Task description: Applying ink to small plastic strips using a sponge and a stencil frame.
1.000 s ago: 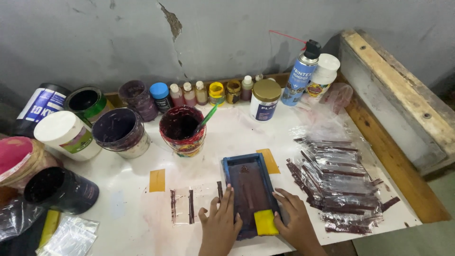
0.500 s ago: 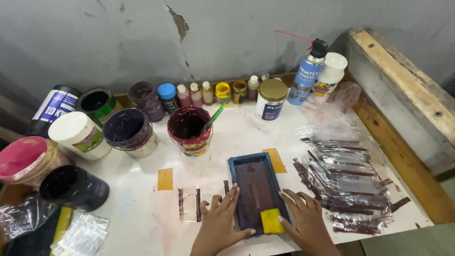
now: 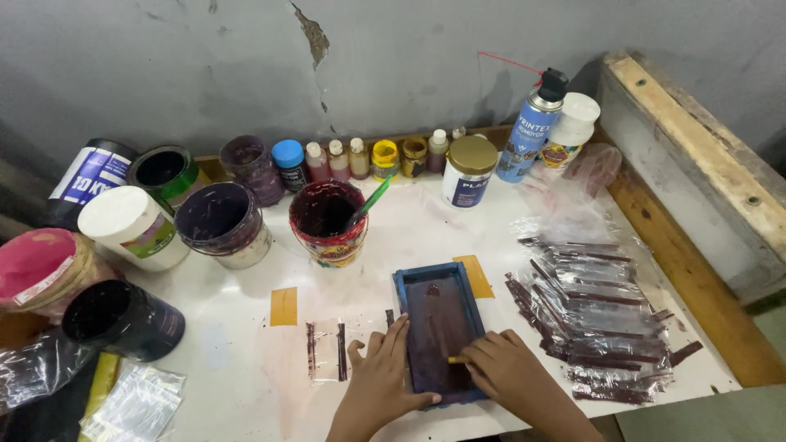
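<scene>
A small blue-framed printing screen [image 3: 434,315] stained dark maroon lies flat on the white table [image 3: 246,385]. My left hand [image 3: 378,383] grips its left and near edges, fingers along the side and thumb on the bottom rail. My right hand [image 3: 509,375] rests on the lower right of the screen and is closed around a yellow squeegee [image 3: 456,359], of which only a small tip shows. A clear plastic pouch [image 3: 327,352] with two maroon stripes lies just left of the screen.
A heap of striped clear pouches [image 3: 589,315] lies to the right. A red ink tub with a green stick [image 3: 330,221], several paint tubs, small bottles, a spray can [image 3: 532,123] and jars line the wall. A wooden plank [image 3: 696,164] borders the right side.
My right hand has slid the yellow squeegee from the screen's near right corner up onto the mesh, now mostly covering it. My left hand stays on the frame's edge.
</scene>
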